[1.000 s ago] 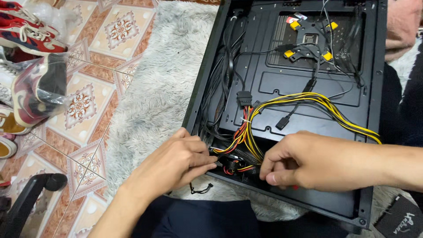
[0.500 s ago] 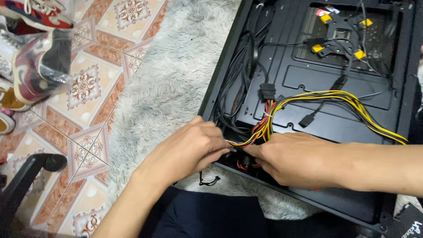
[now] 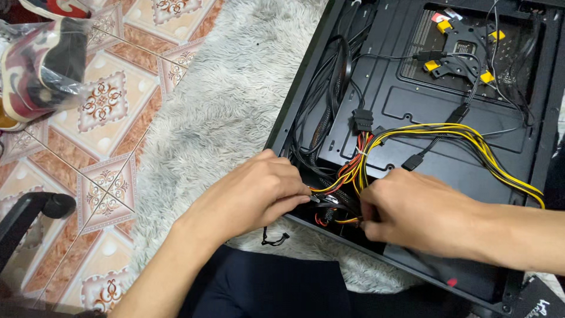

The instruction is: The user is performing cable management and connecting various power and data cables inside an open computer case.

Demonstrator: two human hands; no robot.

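Note:
An open black computer case [image 3: 447, 118] lies flat on a grey shaggy rug [image 3: 229, 112]. A bundle of yellow, red and orange power cables [image 3: 359, 168] runs from its lower left corner across the tray. My left hand [image 3: 253, 191] reaches into that corner with its fingertips pinched on a black connector and cables. My right hand [image 3: 415, 215] is curled beside it, fingers closed on the same cable bundle. What lies under both palms is hidden.
Black cables and a black plug [image 3: 363, 121] hang along the case's left wall. A bracket with yellow clips [image 3: 465, 50] sits at the back. Bagged shoes [image 3: 44, 68] lie on the patterned tile floor [image 3: 106, 147]. A loose black cable tie [image 3: 275, 238] rests on the rug.
The view has shifted, so the case sits further right. Both hands stay in the case's lower corner and have drawn closer together on the cables.

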